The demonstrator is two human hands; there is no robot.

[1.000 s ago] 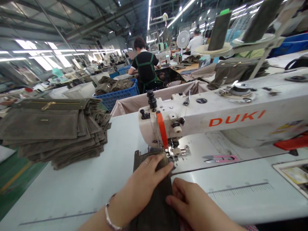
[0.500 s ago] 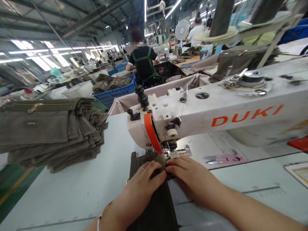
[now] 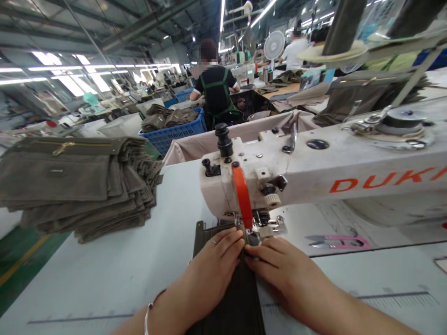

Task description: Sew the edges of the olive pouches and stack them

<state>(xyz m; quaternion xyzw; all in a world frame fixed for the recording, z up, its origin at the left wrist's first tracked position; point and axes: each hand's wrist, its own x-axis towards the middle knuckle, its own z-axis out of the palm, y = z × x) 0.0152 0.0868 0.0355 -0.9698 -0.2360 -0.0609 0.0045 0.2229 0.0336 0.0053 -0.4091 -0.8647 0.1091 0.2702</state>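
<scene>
A dark olive fabric panel [image 3: 230,302] lies lengthwise under the presser-foot area of a white sewing machine [image 3: 223,190]. My left hand [image 3: 216,260] rests on the panel just left of its edge, fingers together and pressed down near the needle area; its thumb is mostly hidden. At the panel's right edge, my right hand [image 3: 279,260] has its fingers closed together, the thumb and index finger pinching the edge close to the other hand's fingertips. An orange guard strip [image 3: 242,195] hangs in front of the needle, which I cannot make out.
A stack of olive fabric panels with zippers [image 3: 80,181] sits at the table's left. Pink-handled thread snips [image 3: 342,242] lie right of the needle area. Behind are a blue crate [image 3: 178,132] of fabric pieces, a seated person [image 3: 216,90] and thread cones [image 3: 345,28].
The view has shifted, so the machine appears further right. My left hand's fingers have drawn together and reached nearer the needle area. Both hands stay on the panel.
</scene>
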